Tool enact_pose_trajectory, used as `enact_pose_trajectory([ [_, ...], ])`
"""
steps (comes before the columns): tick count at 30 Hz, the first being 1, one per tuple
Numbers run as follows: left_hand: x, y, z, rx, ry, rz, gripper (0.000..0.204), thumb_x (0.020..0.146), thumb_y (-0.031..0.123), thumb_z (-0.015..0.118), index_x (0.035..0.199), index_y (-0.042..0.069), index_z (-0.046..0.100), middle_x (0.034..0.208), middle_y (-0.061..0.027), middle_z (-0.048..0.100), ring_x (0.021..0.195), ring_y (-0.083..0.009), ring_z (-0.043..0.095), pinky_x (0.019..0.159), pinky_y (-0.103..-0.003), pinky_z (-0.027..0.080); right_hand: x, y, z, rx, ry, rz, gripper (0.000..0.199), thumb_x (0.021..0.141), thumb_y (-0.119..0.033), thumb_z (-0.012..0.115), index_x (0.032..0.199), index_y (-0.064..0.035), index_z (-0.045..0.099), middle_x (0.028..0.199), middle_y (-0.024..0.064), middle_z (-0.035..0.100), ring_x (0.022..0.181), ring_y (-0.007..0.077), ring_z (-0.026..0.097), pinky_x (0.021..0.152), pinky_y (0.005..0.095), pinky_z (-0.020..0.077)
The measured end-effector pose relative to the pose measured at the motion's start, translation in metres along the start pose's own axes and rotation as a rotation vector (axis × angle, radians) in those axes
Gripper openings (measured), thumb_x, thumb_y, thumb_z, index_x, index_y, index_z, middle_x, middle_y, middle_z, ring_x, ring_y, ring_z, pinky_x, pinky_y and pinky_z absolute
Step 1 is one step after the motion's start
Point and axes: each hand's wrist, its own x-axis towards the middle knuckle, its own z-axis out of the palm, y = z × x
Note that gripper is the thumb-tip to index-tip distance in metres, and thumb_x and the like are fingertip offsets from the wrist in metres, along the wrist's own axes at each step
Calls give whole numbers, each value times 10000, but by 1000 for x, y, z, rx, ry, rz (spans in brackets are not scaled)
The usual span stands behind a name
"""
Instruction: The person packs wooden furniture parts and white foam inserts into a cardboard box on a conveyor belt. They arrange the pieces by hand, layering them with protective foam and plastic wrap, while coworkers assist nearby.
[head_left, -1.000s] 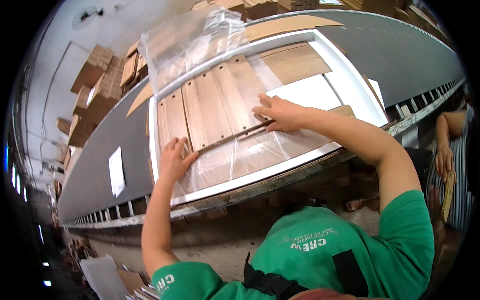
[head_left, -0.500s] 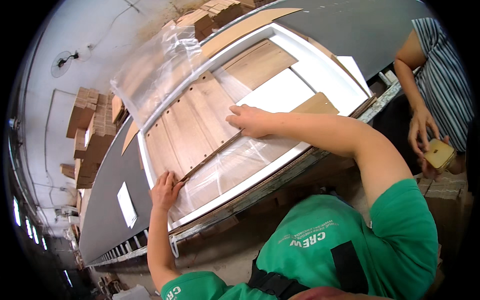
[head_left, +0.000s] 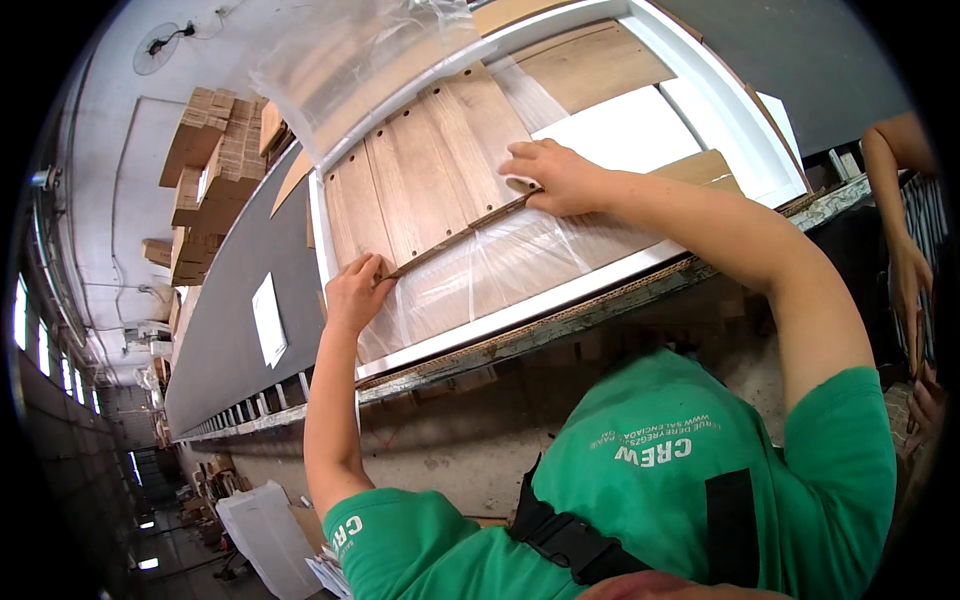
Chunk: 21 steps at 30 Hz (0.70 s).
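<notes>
Light wood-grain panels (head_left: 415, 170) with small dark holes lie side by side in a stack, inside a white-edged frame (head_left: 500, 322). At the stack's near left corner my left hand (head_left: 358, 292) is closed on the panel edge, thumb on the near side. My right hand (head_left: 562, 178) is closed round the near right corner, fingers curled over the top; its fingertips are partly hidden. Clear plastic film (head_left: 500, 275) lies between the stack and the near frame side. Beyond my right hand is a white board (head_left: 625, 125).
More plastic film (head_left: 350, 75) hangs over the far side. A wood-grain board (head_left: 590, 65) lies at the far right. White sheets (head_left: 268, 320) rest on the grey conveyor (head_left: 225, 330). Cardboard stacks (head_left: 205, 165) stand beyond. At right, another person's arm (head_left: 905, 245) is near the conveyor edge.
The view has shifted, so the panels appear higher and further right. My right hand's fingers have curled more over the panel corner. The other person has moved toward the right rim.
</notes>
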Motion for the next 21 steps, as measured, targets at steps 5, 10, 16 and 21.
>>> enact_pose_trajectory([
  [5, 94, 67, -5, -223, 244, 170, 428, 846, 239, 620, 1233, 70, 555, 1282, -179, 522, 1234, -342, 444, 1014, -407, 363, 14, 24, -5, 475, 156, 352, 739, 749, -259, 643, 1378, -31, 330, 1405, 246, 331, 1269, 384, 377, 1072, 396, 304],
  [10, 213, 112, 60, -560, 225, 252, 413, 940, 195, 422, 1330, 63, 453, 1391, -177, 409, 1297, -328, 361, 1062, -411, 296, 38, 36, 4, 768, 107, -96, 486, 746, -286, 628, 1146, -16, 572, 1040, 193, 636, 962, 296, 602, 863, 375, 473],
  [16, 217, 123, 67, -185, -9, 266, 442, 951, 346, 377, 1253, 60, 527, 1332, -114, 479, 1340, -311, 292, 1107, -456, 161, -84, -26, -109, -67, 152, 202, 320, 818, -161, 589, 1086, 9, 552, 1081, 217, 574, 938, 333, 584, 801, 398, 483],
  [21, 216, 109, 69, -117, -51, 295, 445, 900, 283, 399, 1264, 57, 518, 1336, -120, 475, 1335, -336, 291, 1109, -473, 161, -255, -26, -109, -131, 1117, 353, 311, 838, -63, 590, 1140, -28, 527, 1175, 181, 520, 1078, 324, 523, 863, 411, 466],
])
